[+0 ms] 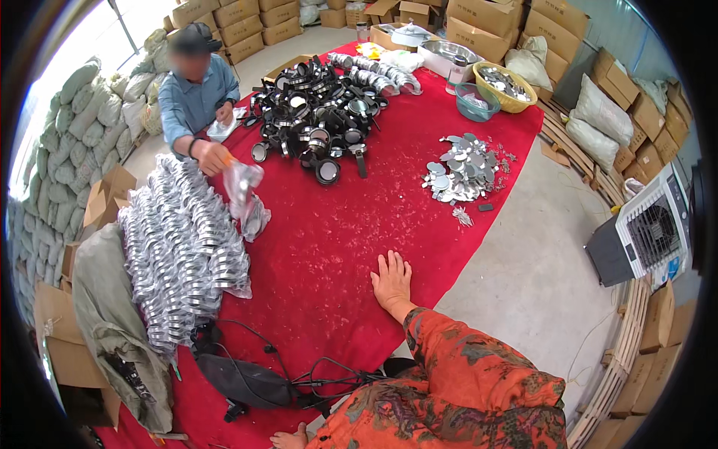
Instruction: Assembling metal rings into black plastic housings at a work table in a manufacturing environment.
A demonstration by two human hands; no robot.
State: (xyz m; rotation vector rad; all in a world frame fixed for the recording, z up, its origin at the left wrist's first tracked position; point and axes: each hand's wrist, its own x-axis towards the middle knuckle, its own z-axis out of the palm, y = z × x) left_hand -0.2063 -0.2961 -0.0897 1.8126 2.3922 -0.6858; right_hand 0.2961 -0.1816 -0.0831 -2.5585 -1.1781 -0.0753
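My right hand [393, 280] lies flat on the red cloth [321, 239] near its right edge, fingers spread, holding nothing. Only part of my left hand [290, 438] shows at the lower edge. Its fingers look stretched out on the cloth and no held thing is visible. Ahead of my right hand is a pile of flat silvery discs [464, 168], with a small dark rectangular piece [486, 207] beside it. Farther off lies a heap of black round-headed pieces with pale faces [318, 112]. Rows of plastic-wrapped round pieces [183, 247] cover the left side.
Across the table, a person [202, 97] in a blue shirt holds a clear plastic-wrapped piece [243, 183]. A black bag [243, 380] and cables [329, 378] lie near me. A yellow basket [516, 105] and a blue bowl [479, 112] stand far right. An air cooler [647, 224] is on the floor.
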